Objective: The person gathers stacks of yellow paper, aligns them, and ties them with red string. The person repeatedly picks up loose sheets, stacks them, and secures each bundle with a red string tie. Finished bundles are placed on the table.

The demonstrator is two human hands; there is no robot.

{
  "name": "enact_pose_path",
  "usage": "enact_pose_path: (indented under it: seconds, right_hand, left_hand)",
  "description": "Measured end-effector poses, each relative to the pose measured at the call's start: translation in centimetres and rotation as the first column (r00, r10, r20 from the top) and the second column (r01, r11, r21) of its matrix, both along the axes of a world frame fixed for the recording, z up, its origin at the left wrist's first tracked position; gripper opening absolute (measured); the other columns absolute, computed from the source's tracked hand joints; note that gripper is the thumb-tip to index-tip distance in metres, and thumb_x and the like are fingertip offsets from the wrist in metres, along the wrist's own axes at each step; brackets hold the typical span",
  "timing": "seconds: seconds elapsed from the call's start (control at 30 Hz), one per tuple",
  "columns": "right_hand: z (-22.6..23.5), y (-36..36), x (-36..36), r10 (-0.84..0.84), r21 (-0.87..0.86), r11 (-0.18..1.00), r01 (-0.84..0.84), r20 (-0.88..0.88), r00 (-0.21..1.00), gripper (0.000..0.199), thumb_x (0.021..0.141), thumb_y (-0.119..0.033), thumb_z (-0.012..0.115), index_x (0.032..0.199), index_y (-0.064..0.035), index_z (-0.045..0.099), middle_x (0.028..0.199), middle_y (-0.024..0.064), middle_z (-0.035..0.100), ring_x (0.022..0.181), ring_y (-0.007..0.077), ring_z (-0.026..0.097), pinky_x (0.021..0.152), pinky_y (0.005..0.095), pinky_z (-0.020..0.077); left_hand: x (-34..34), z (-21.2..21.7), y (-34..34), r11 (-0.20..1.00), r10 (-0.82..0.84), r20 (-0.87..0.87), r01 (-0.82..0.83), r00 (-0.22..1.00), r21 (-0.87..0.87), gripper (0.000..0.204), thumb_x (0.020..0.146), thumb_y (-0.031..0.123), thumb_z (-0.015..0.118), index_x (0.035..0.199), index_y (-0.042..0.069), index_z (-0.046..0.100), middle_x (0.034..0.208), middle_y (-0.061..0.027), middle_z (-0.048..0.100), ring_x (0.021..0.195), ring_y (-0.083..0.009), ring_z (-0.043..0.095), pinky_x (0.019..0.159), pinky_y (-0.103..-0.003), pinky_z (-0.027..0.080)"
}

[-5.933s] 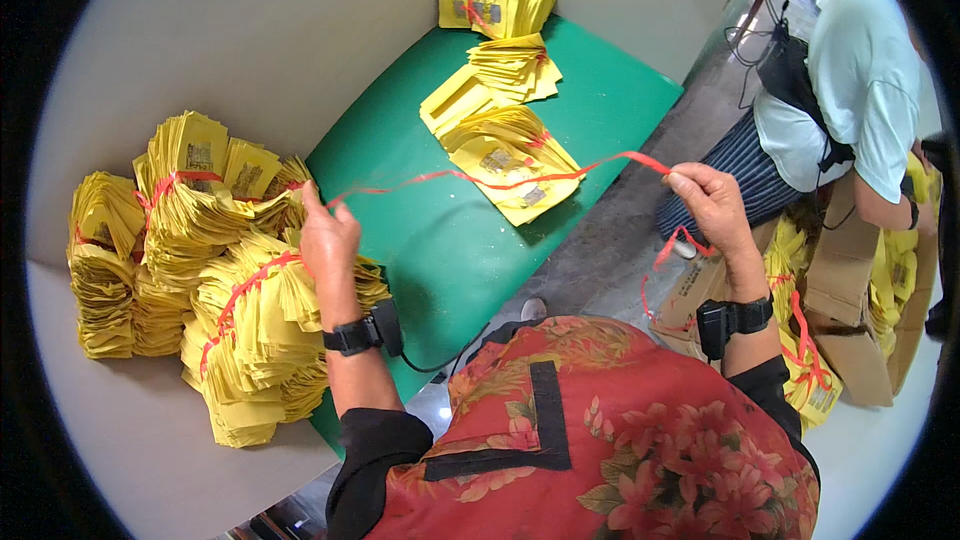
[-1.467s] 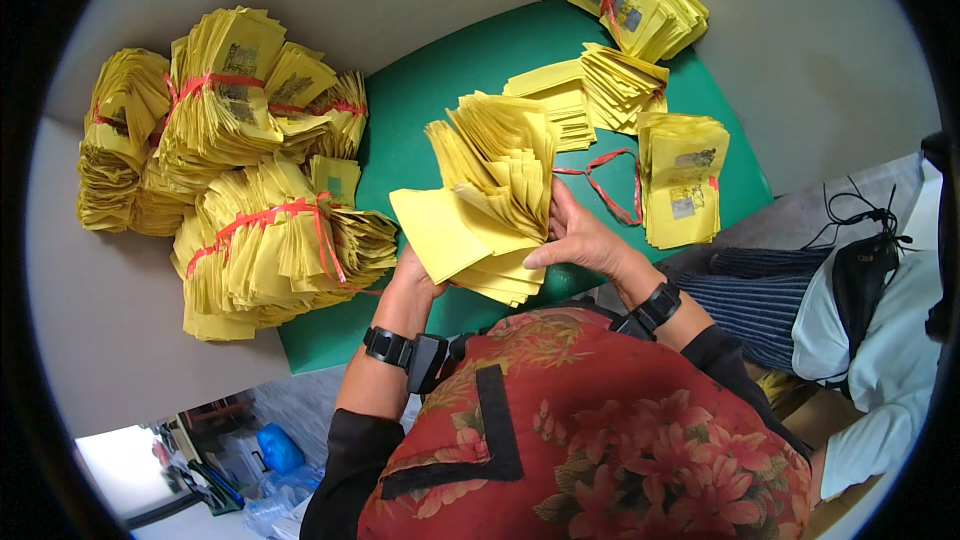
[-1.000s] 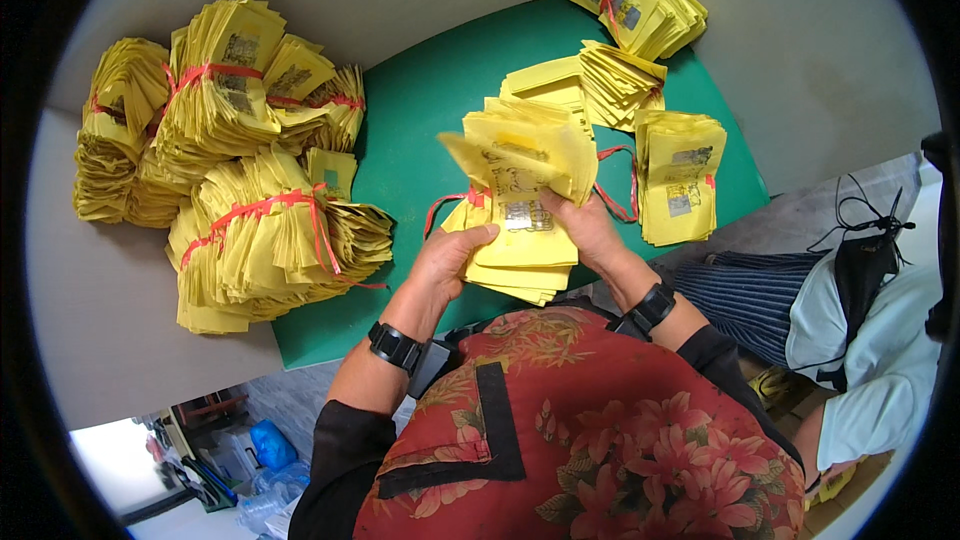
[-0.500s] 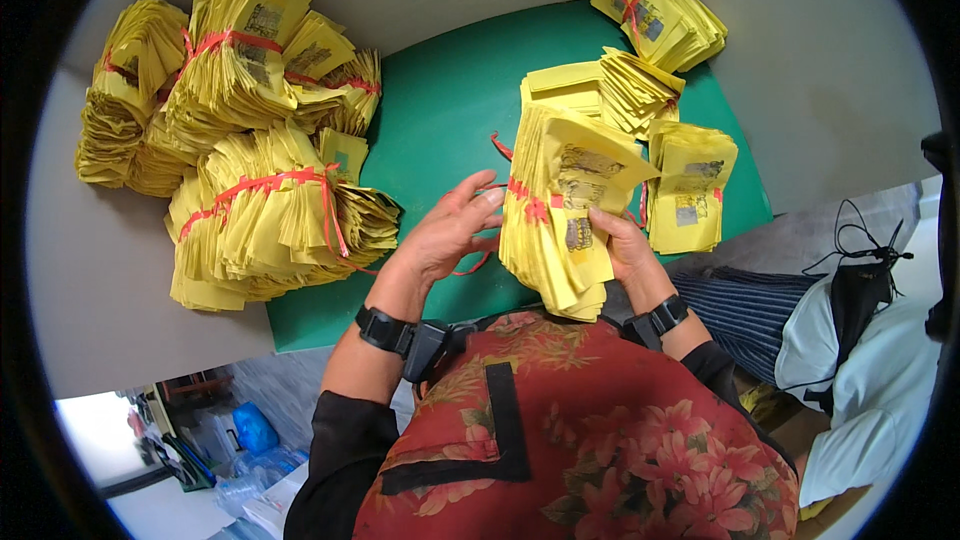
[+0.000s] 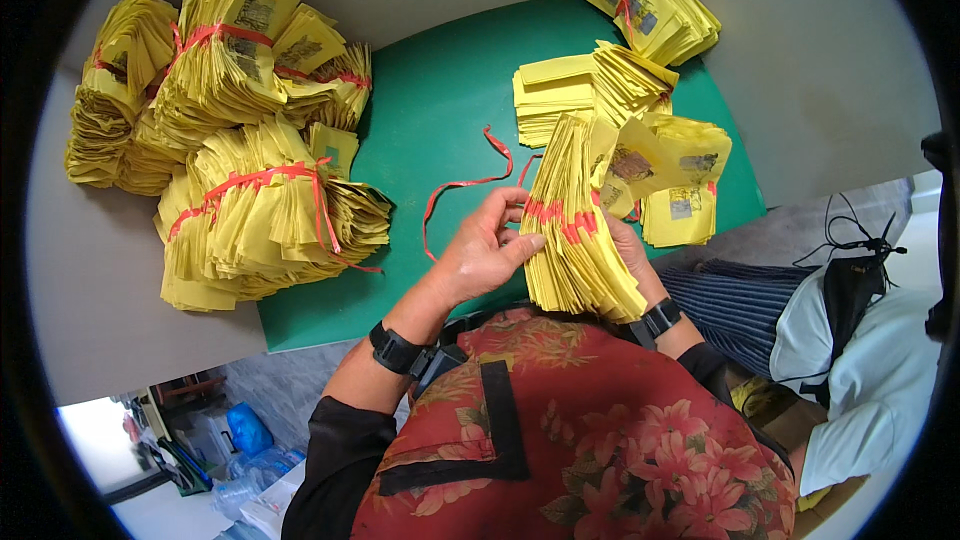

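Observation:
Between my two hands stands a thick bundle of yellow paper packets (image 5: pixel 572 240), its edges turned up and a red ribbon wrapped round its middle. My left hand (image 5: pixel 490 250) grips the left side, with the thumb over the near face. On the right side my right hand (image 5: pixel 627 250) holds it, its fingers partly hidden behind the packets. A loose red ribbon (image 5: pixel 470 182) curls on the green table top (image 5: pixel 430 90) beyond my left hand. Close behind the bundle lie a stack of yellow packets (image 5: pixel 552 85) and, to its right, another printed yellow bundle (image 5: pixel 690 165).
Several tied yellow bundles (image 5: pixel 250 200) are heaped at the left against the grey wall (image 5: pixel 110 280). One more tied bundle (image 5: pixel 655 15) sits at the far right corner. Beyond the table's right edge, a person in a pale sleeve (image 5: pixel 860 370) is close by.
The bundle has been turned so its packet edges face up, and its printed front has swung right. My left hand has closed in on it. The loose ribbon now lies farther out on the table.

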State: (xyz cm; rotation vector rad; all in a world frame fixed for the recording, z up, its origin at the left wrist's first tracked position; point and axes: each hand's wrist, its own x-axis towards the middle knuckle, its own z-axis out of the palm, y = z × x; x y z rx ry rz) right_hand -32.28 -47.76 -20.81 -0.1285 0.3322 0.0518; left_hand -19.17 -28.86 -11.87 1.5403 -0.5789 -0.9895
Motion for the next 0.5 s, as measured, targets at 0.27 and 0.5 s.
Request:
enact_pose_path:
  seconds: [0.27,0.5]
  right_hand:
    - [3.5,0.8,-0.7,0.043,-0.168,0.985,-0.047,-0.025,0.999,0.036,0.104,-0.026,0.057,0.132,-0.0024,0.058,0.117,0.0112,0.069,0.100,0.0219,0.070,0.084,0.0349,0.0594]
    - [3.8,-0.2,-3.6,-0.119,-0.142,0.985,0.099,-0.141,0.983,0.039,0.103,-0.021,0.054,0.132,0.0034,0.058,0.122,0.0186,0.069,0.106,0.0271,0.070,0.092,0.0412,0.0587]
  left_hand:
    - [-0.2,1.1,-0.2,0.998,-0.062,-0.005,0.062,0.998,-0.011,0.053,0.095,0.021,0.073,0.135,0.003,0.043,0.126,-0.0122,0.061,0.104,-0.0161,0.063,0.084,-0.032,0.056]
    - [2.7,-2.3,0.4,0.971,-0.082,0.135,0.048,0.987,0.235,0.043,0.095,0.029,0.071,0.126,0.004,0.056,0.119,-0.0138,0.067,0.104,-0.0233,0.067,0.082,-0.038,0.057]
